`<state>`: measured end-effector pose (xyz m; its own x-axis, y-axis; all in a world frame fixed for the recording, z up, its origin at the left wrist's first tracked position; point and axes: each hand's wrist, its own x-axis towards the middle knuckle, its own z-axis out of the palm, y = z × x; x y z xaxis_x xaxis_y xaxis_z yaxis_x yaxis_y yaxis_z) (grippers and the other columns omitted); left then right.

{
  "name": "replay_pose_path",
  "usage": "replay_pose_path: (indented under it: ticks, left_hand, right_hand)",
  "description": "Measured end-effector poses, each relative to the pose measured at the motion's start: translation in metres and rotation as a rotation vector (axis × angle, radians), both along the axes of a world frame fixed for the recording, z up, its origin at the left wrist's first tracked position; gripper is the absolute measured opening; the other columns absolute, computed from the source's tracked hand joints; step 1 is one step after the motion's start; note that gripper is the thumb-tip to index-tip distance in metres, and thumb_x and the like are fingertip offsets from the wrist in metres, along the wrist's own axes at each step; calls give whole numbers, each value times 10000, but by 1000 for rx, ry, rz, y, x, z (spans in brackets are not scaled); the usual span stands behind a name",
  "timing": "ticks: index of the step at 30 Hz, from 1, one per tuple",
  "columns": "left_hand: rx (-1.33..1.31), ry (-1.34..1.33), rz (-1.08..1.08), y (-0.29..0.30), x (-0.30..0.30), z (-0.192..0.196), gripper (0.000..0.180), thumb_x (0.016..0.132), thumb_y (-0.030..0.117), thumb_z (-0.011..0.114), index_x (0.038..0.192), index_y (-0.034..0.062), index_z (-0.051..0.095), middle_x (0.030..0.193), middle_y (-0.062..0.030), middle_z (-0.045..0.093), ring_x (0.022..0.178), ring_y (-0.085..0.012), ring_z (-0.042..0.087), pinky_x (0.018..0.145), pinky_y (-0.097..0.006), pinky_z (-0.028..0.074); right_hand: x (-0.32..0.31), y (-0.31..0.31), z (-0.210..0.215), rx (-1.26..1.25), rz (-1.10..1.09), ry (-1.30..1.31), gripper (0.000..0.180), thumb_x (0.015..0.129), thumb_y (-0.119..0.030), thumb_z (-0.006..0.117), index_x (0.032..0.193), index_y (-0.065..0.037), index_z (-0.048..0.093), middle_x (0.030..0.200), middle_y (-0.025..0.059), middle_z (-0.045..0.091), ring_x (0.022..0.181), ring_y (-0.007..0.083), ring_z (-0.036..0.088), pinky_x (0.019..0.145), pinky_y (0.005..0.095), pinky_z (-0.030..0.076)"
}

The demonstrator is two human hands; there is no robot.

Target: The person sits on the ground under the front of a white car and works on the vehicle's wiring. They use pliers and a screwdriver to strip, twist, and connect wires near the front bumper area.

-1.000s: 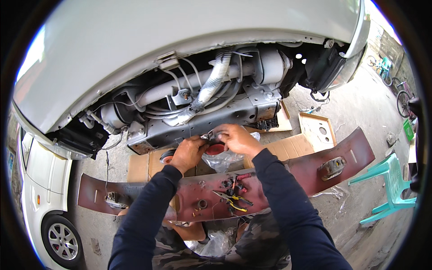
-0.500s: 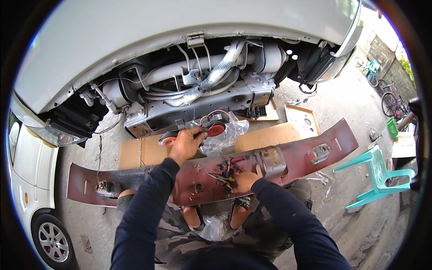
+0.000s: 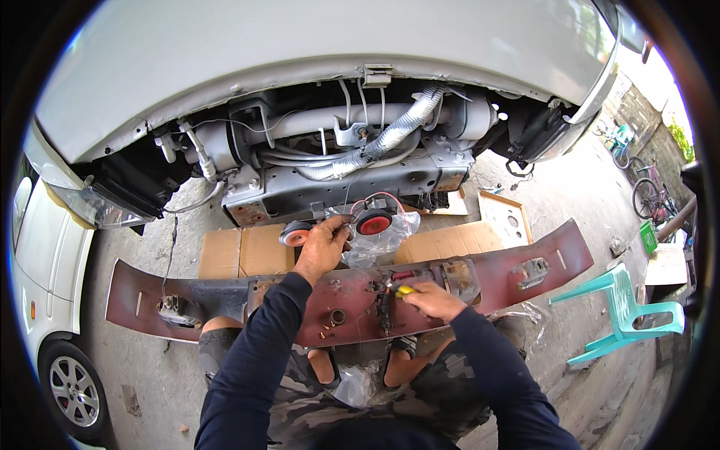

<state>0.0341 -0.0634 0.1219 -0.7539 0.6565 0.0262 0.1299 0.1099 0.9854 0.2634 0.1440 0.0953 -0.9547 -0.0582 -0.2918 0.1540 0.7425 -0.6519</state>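
My left hand [image 3: 321,248] is raised in front of the car's open front end and grips a bracket carrying two round red horns [image 3: 373,223], with a clear plastic bag [image 3: 375,244] hanging beneath them. My right hand [image 3: 431,300] rests low on a dark red bumper bar [image 3: 495,274] lying across my lap and closes on a small yellow-handled tool [image 3: 405,290]. Small wires and bolts lie on the bar beside that hand.
The white car [image 3: 300,67] has its bumper off, showing hoses and a grey crossmember [image 3: 337,191]. Flattened cardboard [image 3: 240,251] lies on the concrete under it. A turquoise plastic chair [image 3: 622,307] stands to the right; bicycles stand at the far right. A second white car's wheel [image 3: 71,390] is at lower left.
My right hand has dropped from the horns down to the red bar and taken the yellow-handled tool. My left hand still holds the horns up. The view has tilted upward a little.
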Motion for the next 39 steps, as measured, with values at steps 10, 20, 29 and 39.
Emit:
replay_pose_path:
  ticks: [10,20,29,39]
  left_hand:
    - [-21,210,97,13,32,13,219,1032,174,649,1071,-36,698,751,-70,644,640,-125,570,614,-307,492]
    - [139,181,92,14,33,-5,204,1027,161,650,1059,-37,686,744,-100,626,672,-124,520,644,-317,478]
    - [-129,248,8,8,25,7,228,1022,170,645,1040,-53,692,836,-199,700,701,-243,610,703,-375,516]
    - [-333,1014,46,4,36,12,86,906,87,647,912,7,614,833,-171,653,780,-346,693,717,-444,556]
  right_hand:
    - [-24,-12,3,385,-504,715,313,960,-221,679,1170,9,650,1342,237,525,1203,438,532,994,532,444]
    - [-61,-24,7,367,-326,516,408,923,-241,709,1255,-13,642,1621,192,313,1494,437,316,1132,715,287]
    - [-61,-25,18,351,-190,596,397,917,-260,704,1183,31,659,1307,226,494,1159,424,563,995,516,477]
    - [-53,-56,0,-157,-149,453,343,1010,-292,615,1113,35,610,1166,254,589,982,464,594,907,524,496]
